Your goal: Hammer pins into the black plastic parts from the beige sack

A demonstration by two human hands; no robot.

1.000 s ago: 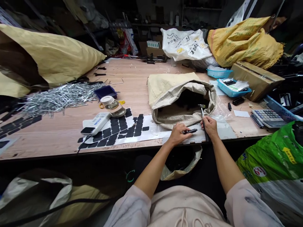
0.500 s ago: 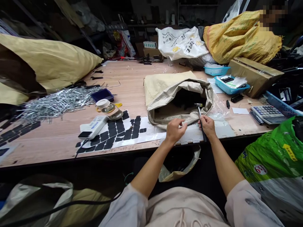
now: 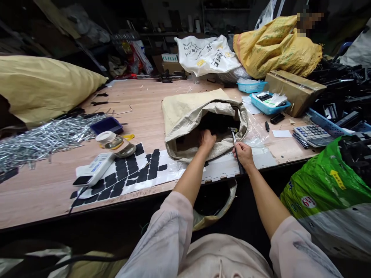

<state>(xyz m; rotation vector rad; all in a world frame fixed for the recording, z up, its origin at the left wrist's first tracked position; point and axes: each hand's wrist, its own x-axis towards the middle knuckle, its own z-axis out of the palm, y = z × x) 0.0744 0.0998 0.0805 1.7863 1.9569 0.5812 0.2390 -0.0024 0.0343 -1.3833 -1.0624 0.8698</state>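
Both forearms [image 3: 189, 175] extend over the table's [image 3: 43, 189] front edge — left hand [image 3: 207, 139] farther in, fingertips hidden; right hand [image 3: 244, 155] nearer the edge, fingers curled tight.

We get bright, shiny metal on the hammer [image 3: 234, 140], with a dull, matt grip [image 3: 240, 166]! We see the sack [image 3: 184, 110] creased and rough, like woven plastic. We have smooth wood-look grain across the tabletop [image 3: 142, 98], glinting metal rods [image 3: 59, 133], slick plastic on the green bag [image 3: 314, 173], and matt cardboard on the box [image 3: 292, 92].
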